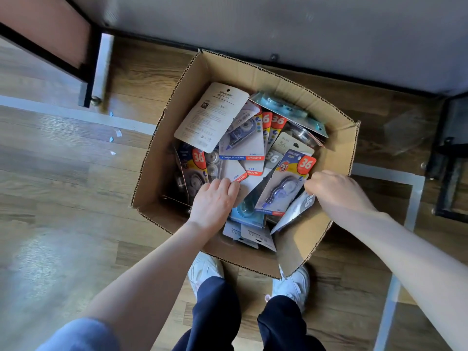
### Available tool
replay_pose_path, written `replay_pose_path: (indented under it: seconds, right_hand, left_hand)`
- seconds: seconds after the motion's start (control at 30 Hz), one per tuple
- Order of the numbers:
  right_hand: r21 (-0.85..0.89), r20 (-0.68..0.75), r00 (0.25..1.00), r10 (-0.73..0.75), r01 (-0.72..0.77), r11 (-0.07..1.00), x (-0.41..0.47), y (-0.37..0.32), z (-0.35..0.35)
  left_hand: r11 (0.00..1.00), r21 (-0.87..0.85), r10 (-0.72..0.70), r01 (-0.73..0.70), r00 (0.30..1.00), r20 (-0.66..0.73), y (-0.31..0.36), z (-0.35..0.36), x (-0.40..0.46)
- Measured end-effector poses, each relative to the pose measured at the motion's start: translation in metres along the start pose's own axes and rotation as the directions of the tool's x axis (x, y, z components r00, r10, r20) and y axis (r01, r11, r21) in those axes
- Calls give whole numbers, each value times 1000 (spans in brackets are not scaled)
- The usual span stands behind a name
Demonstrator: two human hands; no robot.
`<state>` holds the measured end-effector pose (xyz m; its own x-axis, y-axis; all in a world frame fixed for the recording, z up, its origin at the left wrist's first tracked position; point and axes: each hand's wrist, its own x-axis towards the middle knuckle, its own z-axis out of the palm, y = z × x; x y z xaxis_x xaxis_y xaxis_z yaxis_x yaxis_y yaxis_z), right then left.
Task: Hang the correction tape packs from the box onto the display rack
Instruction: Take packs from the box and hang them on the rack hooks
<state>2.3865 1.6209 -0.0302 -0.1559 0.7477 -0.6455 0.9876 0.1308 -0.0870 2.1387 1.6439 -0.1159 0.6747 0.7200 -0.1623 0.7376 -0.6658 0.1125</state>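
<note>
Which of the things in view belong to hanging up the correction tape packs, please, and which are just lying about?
Job: cardboard box; correction tape packs; left hand and right hand, both reaching among the packs.
Lying about: paper scraps; floor tape; black frame.

Wood-look plank floor (76,173), brown and grey-streaked, glossy with soft daylight glare at lower left. Pale tape lines (76,115) across the planks at left, a few torn scraps (115,134) beside them; a further taped outline (415,198) at right. Grey wall panel (278,29) along the top, edged below by a black base strip (304,69). Black metal frame with a reddish-brown panel (43,29) at upper left, resting on a small round foot (95,100). Another black metal frame (450,173) at the right edge, partly blurred. Light even, without hard shadows.
</note>
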Motion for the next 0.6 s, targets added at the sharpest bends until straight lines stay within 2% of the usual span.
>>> replay_pose_path:
  seconds: [0.1, 0.27, 0.43, 0.6]
  right_hand:
    - [61, -108, 993, -44, 51, 997, -5, 6, 6]
    - [60, -298, 942, -153, 179, 982, -19, 7, 3]
    - [76, -318, 931, -180, 215, 974, -36, -2, -16]
    - [86, -261, 958, -116, 143, 986, -50, -8, -41]
  left_hand:
    - [996, -52, -72, 71, 997, -19, 1, -4, 1]
    - [961, -184, -216, 206, 976, -37, -5, -35, 2]
    - [937, -257, -246, 236, 969, -7, -17, -73, 0]
    - [882, -358, -319, 306, 947, 21, -25, -117, -5]
